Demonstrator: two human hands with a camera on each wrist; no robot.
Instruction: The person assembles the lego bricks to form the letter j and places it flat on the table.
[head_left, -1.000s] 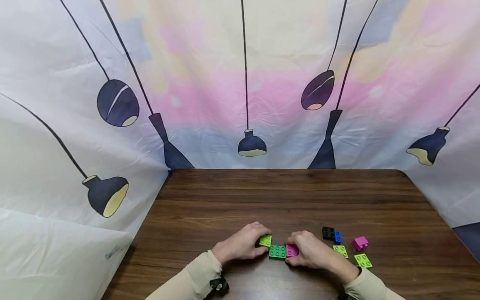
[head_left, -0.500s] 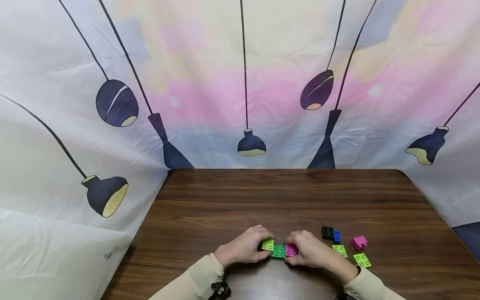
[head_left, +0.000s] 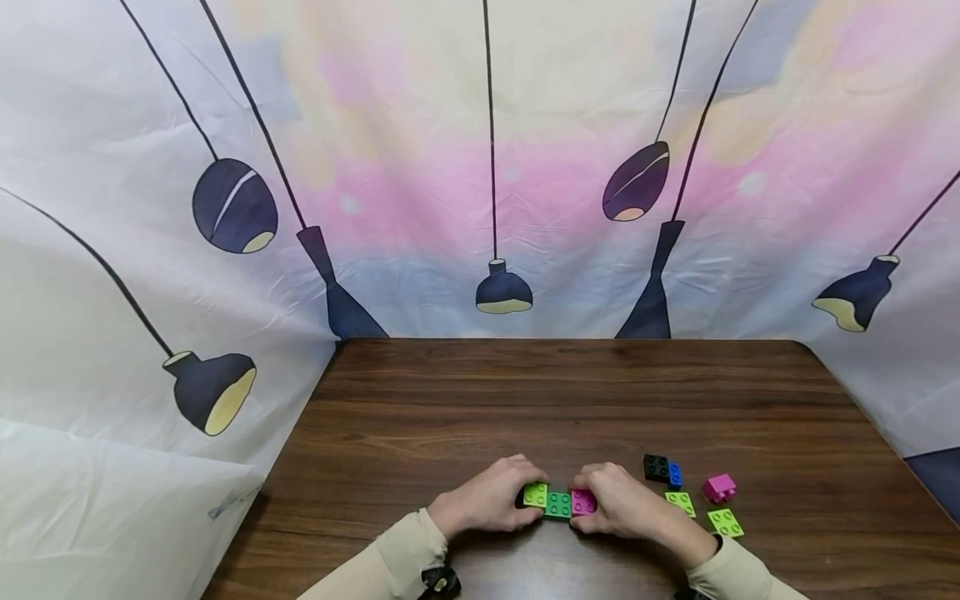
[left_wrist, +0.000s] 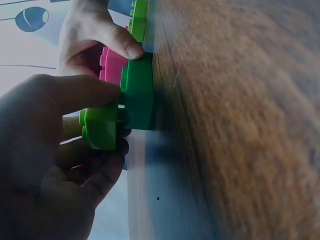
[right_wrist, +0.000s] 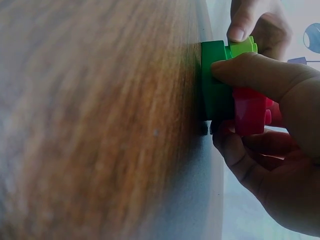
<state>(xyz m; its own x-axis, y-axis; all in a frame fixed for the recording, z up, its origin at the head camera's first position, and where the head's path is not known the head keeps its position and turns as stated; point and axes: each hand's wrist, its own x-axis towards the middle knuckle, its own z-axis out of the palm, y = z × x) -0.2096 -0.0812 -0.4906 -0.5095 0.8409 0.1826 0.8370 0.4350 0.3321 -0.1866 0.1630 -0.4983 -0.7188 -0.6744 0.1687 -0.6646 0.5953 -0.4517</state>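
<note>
A long green toy building brick [head_left: 558, 505] lies on the wooden table between the two hands. On its right end is a pink brick [head_left: 582, 502], overhanging that end; my right hand [head_left: 617, 502] holds it between thumb and fingers, the thumb reaching down to the green brick's side in the right wrist view. My left hand [head_left: 491, 497] pinches a lime brick [head_left: 535, 494] over the green brick's left end. In the left wrist view, a narrow gap with green studs shows between the lime brick [left_wrist: 101, 127] and the green brick [left_wrist: 140, 95].
To the right of the right hand lie several loose bricks: a black brick [head_left: 656, 467], a narrow blue brick [head_left: 675, 475] beside it, two lime bricks [head_left: 680, 503] and a tipped pink brick [head_left: 720, 488]. A printed cloth [head_left: 420, 208] hangs behind the table [head_left: 465, 392].
My left hand has moved right with the lime brick, from beside the green brick's left end to over it. My right hand keeps its hold with hardly any movement.
</note>
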